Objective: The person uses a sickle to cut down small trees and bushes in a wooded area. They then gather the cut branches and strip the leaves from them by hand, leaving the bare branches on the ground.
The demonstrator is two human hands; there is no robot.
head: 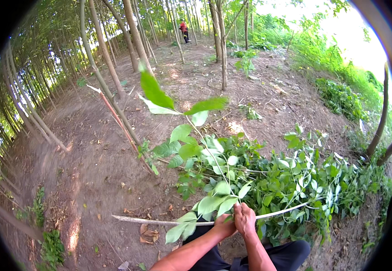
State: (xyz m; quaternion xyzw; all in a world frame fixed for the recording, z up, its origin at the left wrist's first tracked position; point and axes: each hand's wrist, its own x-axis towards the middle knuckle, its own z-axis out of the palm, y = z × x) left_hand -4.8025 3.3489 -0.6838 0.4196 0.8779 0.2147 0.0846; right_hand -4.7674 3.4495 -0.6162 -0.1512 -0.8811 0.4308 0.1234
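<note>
A leafy green branch (212, 154) rises from my two hands, its stem leaning up and to the left. My right hand (245, 218) is closed around the stem's lower end, thumb uppermost. Pressed close beside it, my left hand (225, 226) is curled at the same stem, with its fingertips partly hidden and leaves around it. A long pale stick (148, 221) runs crosswise behind my hands; whether either hand touches it is unclear. On the right, a heap of cut leafy branches (284, 183) lies on the ground just beyond my hands.
My bent knee in dark trousers (289, 252) is at the lower right. A slanting thin trunk (106, 88) and a broken reddish stem (118, 118) stand ahead on the left. Several trees rise from bare soil (114, 183). Far off, a person in red (184, 28) stands among them.
</note>
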